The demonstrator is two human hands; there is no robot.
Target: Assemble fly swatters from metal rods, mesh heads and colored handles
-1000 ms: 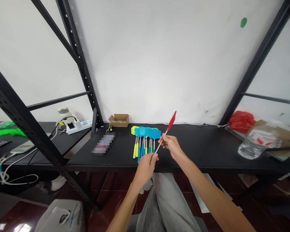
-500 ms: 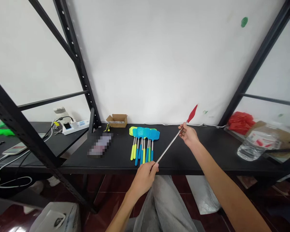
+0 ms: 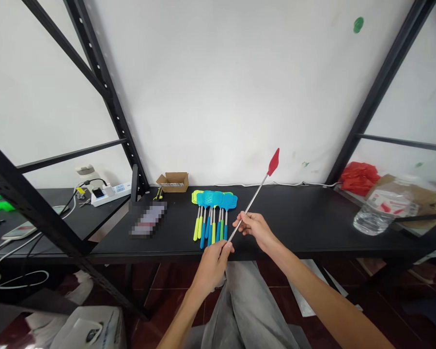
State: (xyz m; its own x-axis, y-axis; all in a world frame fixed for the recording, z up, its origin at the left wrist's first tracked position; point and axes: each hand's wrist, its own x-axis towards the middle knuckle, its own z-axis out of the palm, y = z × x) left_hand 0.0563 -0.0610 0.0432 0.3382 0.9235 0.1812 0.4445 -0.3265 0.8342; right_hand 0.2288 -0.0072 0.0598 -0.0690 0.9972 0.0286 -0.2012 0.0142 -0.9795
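Note:
A telescopic fly swatter with a red head (image 3: 273, 162) and a thin metal rod slants up to the right in front of me. My left hand (image 3: 212, 261) is closed round its lower end, hiding the handle. Higher up the rod, my right hand (image 3: 254, 228) pinches the metal between thumb and fingers. Just beyond my left hand, several more fly swatters (image 3: 214, 198) lie side by side on the black table (image 3: 298, 213). Their heads are blue and yellow-green and point to the wall; their blue, yellow and green handles point towards me.
A small open cardboard box (image 3: 178, 182) stands at the back left, near a blurred-out flat object (image 3: 148, 219). To the left are a power strip (image 3: 111, 194) and cables. A large clear bottle (image 3: 380, 208) and a red plastic bag (image 3: 359, 178) lie right. Black posts frame both sides.
My right hand has slid down the rod towards my left hand, baring more of the rod below the red head. The red head now shows its flat side more.

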